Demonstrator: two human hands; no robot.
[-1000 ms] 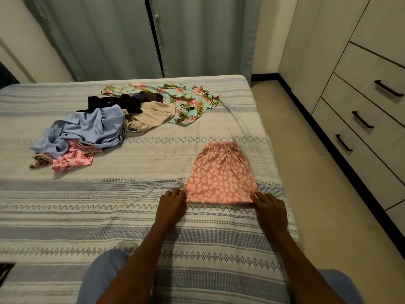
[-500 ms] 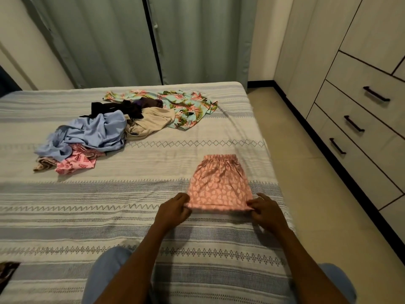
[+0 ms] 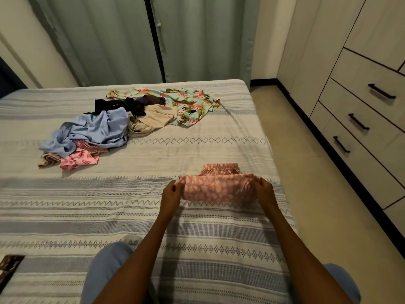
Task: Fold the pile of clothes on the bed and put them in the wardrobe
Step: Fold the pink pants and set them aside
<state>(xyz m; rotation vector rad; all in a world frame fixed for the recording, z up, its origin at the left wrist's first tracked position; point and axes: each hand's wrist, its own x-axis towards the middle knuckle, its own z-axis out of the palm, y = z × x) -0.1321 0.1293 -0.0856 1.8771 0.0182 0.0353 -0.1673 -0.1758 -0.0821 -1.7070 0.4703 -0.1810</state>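
Folding's barely started tbh: left hand [image 3: 173, 191] and right hand [image 3: 264, 189] pinch the pink patterned cotton shorts [image 3: 219, 189] between their fingertips, half doubled, while the unfolded clothes pile [image 3: 122, 123] sits well beyond them, wardrobe [image 3: 361, 119] untouched.

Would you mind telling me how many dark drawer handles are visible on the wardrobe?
3. All are on the wardrobe at right: the top handle, the middle handle below it, and the lowest handle nearest the floor. More may lie outside the frame.
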